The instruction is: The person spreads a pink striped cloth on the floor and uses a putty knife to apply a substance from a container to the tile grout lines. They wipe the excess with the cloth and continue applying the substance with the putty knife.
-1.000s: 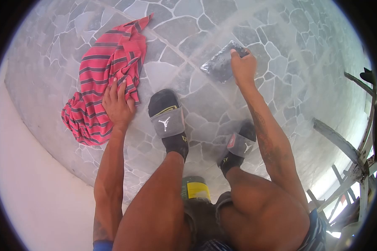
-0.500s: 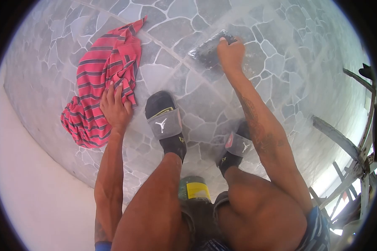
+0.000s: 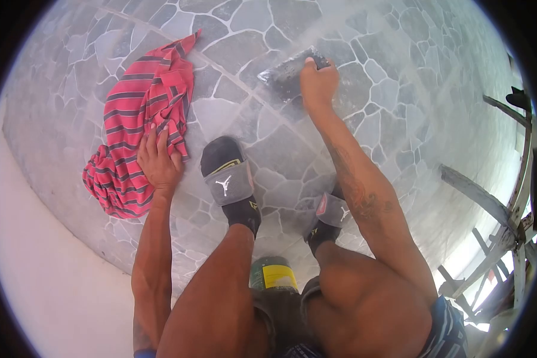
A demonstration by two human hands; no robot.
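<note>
I squat on a grey stone-pattern tiled floor (image 3: pixel 394 77). My right hand (image 3: pixel 318 82) reaches forward and grips a dark flat float (image 3: pixel 283 74) pressed against the tiles along a pale grout line. My left hand (image 3: pixel 157 161) rests flat, fingers spread, on a red striped cloth (image 3: pixel 138 113) crumpled on the floor at the left. Both my feet wear black socks and grey slides, the left slide (image 3: pixel 228 176) near the cloth and the right slide (image 3: pixel 333 210) under my right forearm.
A green can with a yellow label (image 3: pixel 272 275) sits between my legs. A white wall or ledge (image 3: pixel 48 280) borders the tiles at lower left. Weathered wooden rails (image 3: pixel 495 221) stand at the right edge.
My right hand has pushed the float further forward and to the left along the grout line. My left hand stays on the cloth. The view has shifted slightly.
</note>
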